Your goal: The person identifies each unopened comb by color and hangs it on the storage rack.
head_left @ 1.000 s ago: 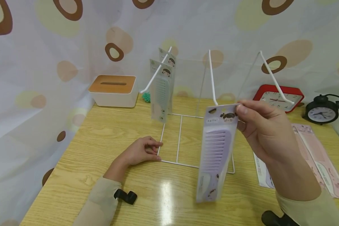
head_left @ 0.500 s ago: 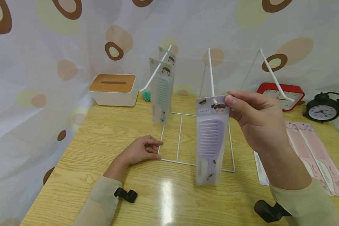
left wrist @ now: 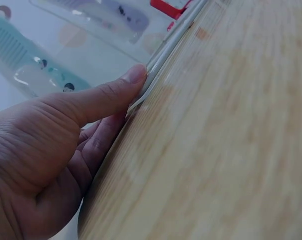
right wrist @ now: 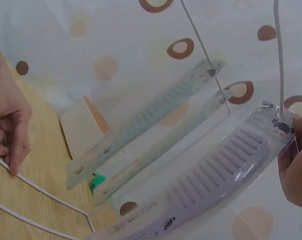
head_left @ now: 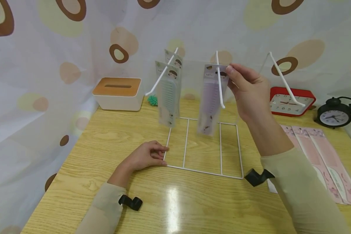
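Note:
My right hand (head_left: 250, 87) pinches the upper right corner of a packaged purple comb (head_left: 208, 100). The middle prong of a white wire display rack (head_left: 203, 172) passes through the package's top, well back along the prong. My left hand (head_left: 146, 156) holds the rack's base at its front left corner; in the left wrist view, the thumb (left wrist: 108, 95) lies along the wire with fingers on its other side. Two packaged green combs (head_left: 167, 97) hang from the left prong, one behind the other. The right wrist view shows the purple comb hanging at a slant beside them.
Packaged pink combs (head_left: 324, 156) lie flat at the right, partly behind my right forearm. A tissue box (head_left: 117, 97) with a wooden lid stands at the back left. A red clock (head_left: 292, 102) and a black alarm clock (head_left: 333, 117) stand behind the rack's bare right prong (head_left: 285, 81).
My right hand has moved the purple comb left, up and away from me, from in front of the middle prong to far back along it. My left hand has stayed at the rack's corner.

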Motion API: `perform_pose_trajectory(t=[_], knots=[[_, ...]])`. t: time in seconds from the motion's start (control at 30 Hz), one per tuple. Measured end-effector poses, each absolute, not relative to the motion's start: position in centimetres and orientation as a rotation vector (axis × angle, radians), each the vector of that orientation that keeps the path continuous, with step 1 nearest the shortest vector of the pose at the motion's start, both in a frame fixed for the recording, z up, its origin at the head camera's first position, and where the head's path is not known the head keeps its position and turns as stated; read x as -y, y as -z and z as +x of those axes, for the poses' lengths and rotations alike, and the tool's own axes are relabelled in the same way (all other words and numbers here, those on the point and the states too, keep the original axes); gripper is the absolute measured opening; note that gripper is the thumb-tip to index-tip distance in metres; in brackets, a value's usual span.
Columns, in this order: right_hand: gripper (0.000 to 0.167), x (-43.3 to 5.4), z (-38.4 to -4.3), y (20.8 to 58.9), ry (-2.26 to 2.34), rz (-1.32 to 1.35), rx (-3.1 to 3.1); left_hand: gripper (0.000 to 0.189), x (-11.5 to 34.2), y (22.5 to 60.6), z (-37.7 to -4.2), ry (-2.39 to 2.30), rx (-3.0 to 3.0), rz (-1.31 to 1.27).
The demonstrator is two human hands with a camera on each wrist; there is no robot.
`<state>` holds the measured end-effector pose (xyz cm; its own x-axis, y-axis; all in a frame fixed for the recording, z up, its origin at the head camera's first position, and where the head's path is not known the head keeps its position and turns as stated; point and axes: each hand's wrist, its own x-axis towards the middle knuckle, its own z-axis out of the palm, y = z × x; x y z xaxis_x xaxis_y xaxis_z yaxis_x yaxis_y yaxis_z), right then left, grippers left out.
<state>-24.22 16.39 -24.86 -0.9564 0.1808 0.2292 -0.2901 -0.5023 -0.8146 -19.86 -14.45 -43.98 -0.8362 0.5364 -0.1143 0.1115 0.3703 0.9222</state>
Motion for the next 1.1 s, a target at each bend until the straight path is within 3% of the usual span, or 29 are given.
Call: perform_pose_trajectory(t=[0.23,0.7,1.1], knots=[[0.023,-16.9,-26.9,24.8,-2.581,0.081,1.335,0.050,14.2,44.2,-19.8,-1.455,-2.232,0.560],[0.025,-17.6,-26.1,25.0,-2.491,0.093,1.476,0.051,14.4,44.1,-19.8,-1.449,-2.240,0.556],[0.036,-22.8,-24.2,30.7,-2.116,0.113,2.102,0.051,14.6,44.0,-19.8,-1.452,-2.247,0.560]])
